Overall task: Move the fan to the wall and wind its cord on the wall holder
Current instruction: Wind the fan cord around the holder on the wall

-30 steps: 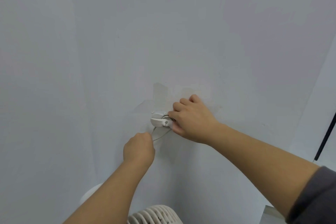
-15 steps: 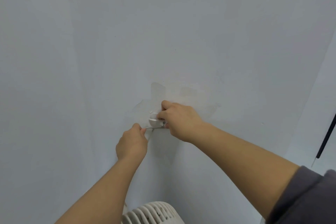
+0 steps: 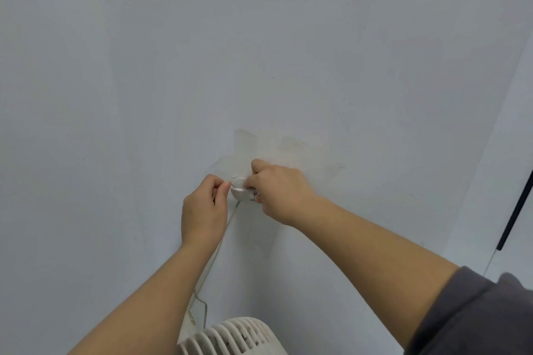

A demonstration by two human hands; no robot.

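A small white round wall holder [image 3: 241, 192] sticks to the pale grey wall, under patches of clear tape. My left hand [image 3: 204, 210] pinches the thin white cord [image 3: 215, 256] just left of the holder. My right hand [image 3: 278, 192] grips the holder's right side with curled fingers and hides part of it. The cord runs down from the holder to the white fan [image 3: 230, 336], whose ribbed grille shows at the bottom edge, close to the wall.
Clear tape patches [image 3: 291, 147] mark the wall above the holder. A thin black rod [image 3: 516, 207] leans at the far right beside a wall corner. My grey sleeve [image 3: 473, 317] fills the bottom right.
My left hand rose from below the holder to its left side, carrying the cord up. My right hand shifted left over the holder. More of the cord shows hanging down to the fan.
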